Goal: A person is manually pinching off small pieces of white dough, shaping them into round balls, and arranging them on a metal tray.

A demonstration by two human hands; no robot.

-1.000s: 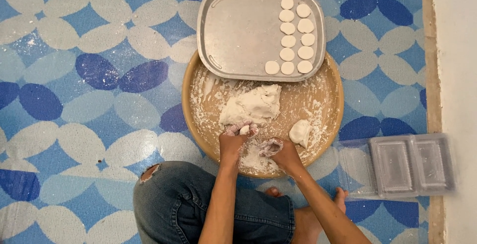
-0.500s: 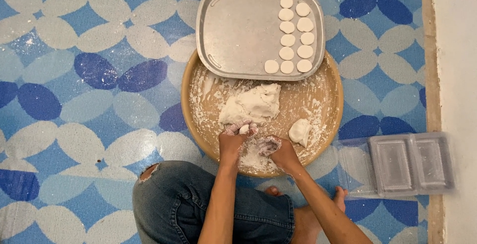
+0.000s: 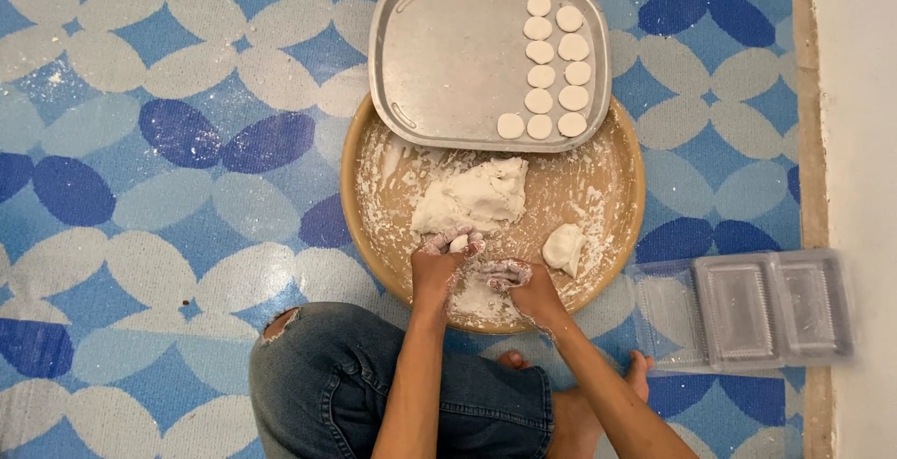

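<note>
Left hand (image 3: 447,252) pinches a small white dough bit (image 3: 458,243) at the near edge of the big dough lump (image 3: 472,197); fingers floury, curled around it. Right hand (image 3: 516,282) just beside, fingers curled, coated in flour; can't tell if it grips anything. Lump is white, ragged, soft-looking, sits mid round tan tray (image 3: 624,199). Smaller dough piece (image 3: 563,247) right of hands. Flat dough discs (image 3: 553,64) lined in two rows on metal tray (image 3: 448,57). Clear plastic containers (image 3: 743,310) on patterned floor.

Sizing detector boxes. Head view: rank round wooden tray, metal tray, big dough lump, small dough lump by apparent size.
1. round wooden tray, partly covered
2. metal tray
3. big dough lump
4. small dough lump
The metal tray sits on the wooden tray, slightly nearer the camera; the ranking holds.
</note>
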